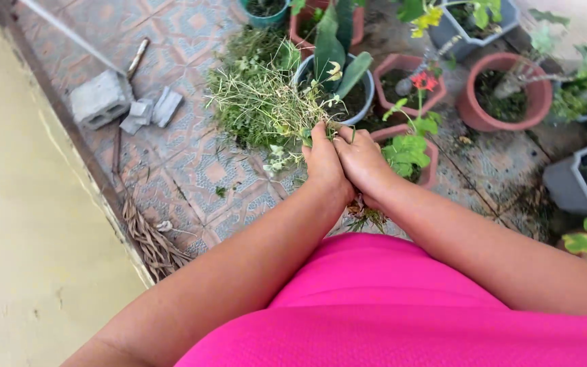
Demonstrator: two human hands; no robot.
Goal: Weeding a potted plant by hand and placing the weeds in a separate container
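Observation:
A bundle of pulled green weeds (259,102) with thin stems and small pale flowers fans out to the upper left of my hands. My left hand (324,166) and my right hand (361,160) press together side by side, both closed around the stem end of the bundle. Brownish roots (365,216) hang out below my hands. Both hands hover above the tiled floor (191,170), just in front of a grey pot with broad green leaves (338,61).
Terracotta pots stand around: one with a red flower (412,85), one with leafy green growth (412,153), a round one (504,92) at right. Grey planters (582,180) sit far right. A concrete block (100,98) and stone pieces (151,109) lie at left beside the yellow wall (15,224).

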